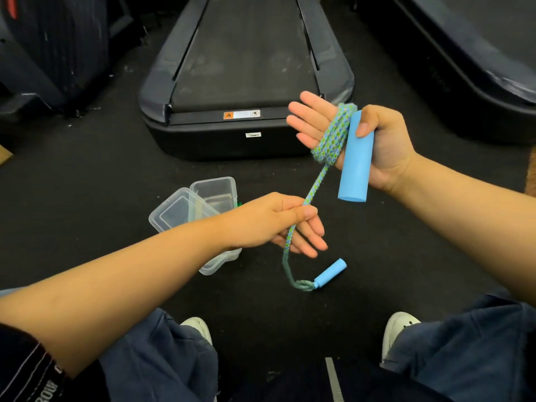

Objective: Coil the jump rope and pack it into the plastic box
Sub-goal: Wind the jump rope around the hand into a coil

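The blue-green braided jump rope [333,134] is wound in several loops around my right hand [380,143], whose fingers stretch out to the left. That hand's thumb pins one light-blue handle [356,158] against the palm, upright. From the coil the rope runs down-left into my left hand [278,221], which pinches it between thumb and fingers. Below that hand the rope hangs to the floor and ends in the second blue handle [330,274], lying on the black mat. The clear plastic box [214,192] stands open on the floor behind my left forearm, its lid [177,210] tilted beside it.
A black treadmill [246,82] fills the floor straight ahead. Dark equipment [52,50] stands at the left and another machine [475,62] at the right. My knees and white shoes [400,329] are at the bottom.
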A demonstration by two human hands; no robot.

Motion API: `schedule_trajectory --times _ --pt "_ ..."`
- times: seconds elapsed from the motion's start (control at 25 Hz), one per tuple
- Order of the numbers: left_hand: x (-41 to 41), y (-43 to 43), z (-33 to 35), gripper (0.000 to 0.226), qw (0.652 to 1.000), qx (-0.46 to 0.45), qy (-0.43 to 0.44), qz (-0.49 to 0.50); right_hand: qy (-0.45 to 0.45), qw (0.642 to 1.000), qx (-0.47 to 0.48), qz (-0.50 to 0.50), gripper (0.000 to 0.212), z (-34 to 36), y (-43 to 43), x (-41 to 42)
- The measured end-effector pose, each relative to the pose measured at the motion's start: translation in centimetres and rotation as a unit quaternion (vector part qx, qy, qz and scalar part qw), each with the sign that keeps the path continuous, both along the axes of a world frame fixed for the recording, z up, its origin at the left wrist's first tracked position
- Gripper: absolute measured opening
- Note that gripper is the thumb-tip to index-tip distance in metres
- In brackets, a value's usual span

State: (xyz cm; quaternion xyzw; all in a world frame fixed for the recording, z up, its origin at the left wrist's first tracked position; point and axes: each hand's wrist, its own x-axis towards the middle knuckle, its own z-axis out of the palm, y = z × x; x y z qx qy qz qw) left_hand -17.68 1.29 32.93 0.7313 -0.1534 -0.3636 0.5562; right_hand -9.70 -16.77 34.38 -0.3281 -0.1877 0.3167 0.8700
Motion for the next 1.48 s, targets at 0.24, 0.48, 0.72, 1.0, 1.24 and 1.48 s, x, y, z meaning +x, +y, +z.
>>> schedule_trajectory --times 0.24,0.48,0.72,1.0,1.24,1.48 --pt "0.0 0.0 0.4 0.033 0.999 0.029 -0.011 -0.021 0.018 0.998 -0.053 -0.029 0.097 -1.2 -1.3 1.1" --pt "0.3 0.6 0.4 0.031 0.995 0.075 -0.036 -0.048 -0.125 0.936 -0.318 0.084 0.095 -0.8 -0.6 0.3" --pt "0.9 1.0 1.0 0.029 0.983 0.144 -0.086 -0.076 -0.342 0.65 -0.649 0.197 0.018 1.8 1.3 -2.2" --pt "1.3 1.8 1.7 0.029 0.969 0.169 -0.15 -0.097 -0.283 0.555 -0.671 0.403 0.034 1.4 1.7 -2.4" --pt "1.6 2.1 2.5 0.023 0.947 0.148 -0.281 -0.042 -0.269 0.671 -0.477 0.5 0.027 1.0 1.6 -2.1" --pt "2.2 2.3 2.0 0.024 0.939 0.101 -0.328 0.016 -0.204 0.809 -0.246 0.494 0.03 1.2 1.8 -2.6"
